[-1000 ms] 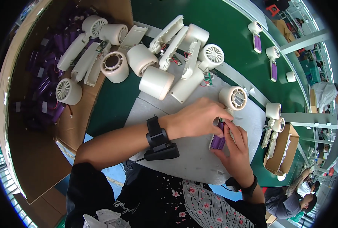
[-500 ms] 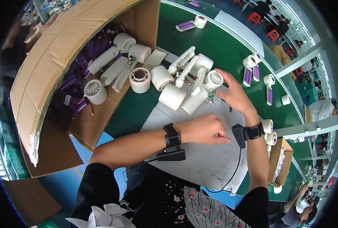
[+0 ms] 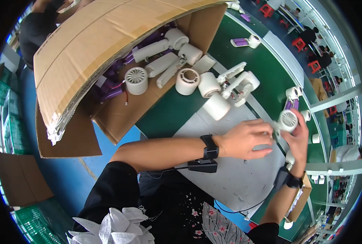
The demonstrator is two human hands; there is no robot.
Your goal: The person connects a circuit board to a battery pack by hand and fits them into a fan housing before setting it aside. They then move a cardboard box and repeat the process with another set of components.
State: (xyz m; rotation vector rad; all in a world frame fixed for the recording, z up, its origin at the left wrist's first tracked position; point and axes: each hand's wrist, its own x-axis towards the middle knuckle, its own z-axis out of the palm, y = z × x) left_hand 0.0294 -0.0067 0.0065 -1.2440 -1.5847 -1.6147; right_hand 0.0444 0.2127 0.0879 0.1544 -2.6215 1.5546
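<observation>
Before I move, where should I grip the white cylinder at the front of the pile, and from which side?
Probably by the curved wall of the white cylinder, across its round body, coming from the near side over the grey mat. It looks to lie on its side with that face clear, while a second white cylinder sits close behind it.

Bench, green-topped [image 3: 238, 59], carrying: one grey sheet [image 3: 230, 179]; white fan housings [image 3: 217, 106] and casing halves [image 3: 233, 72], clustered about the sheet's far edge; one fan unit with purple insert [image 3: 246, 42], beyond the sheet; one white cap [image 3: 315, 138], right of the sheet; one small cardboard box [image 3: 304, 194], beside its right edge.
</observation>
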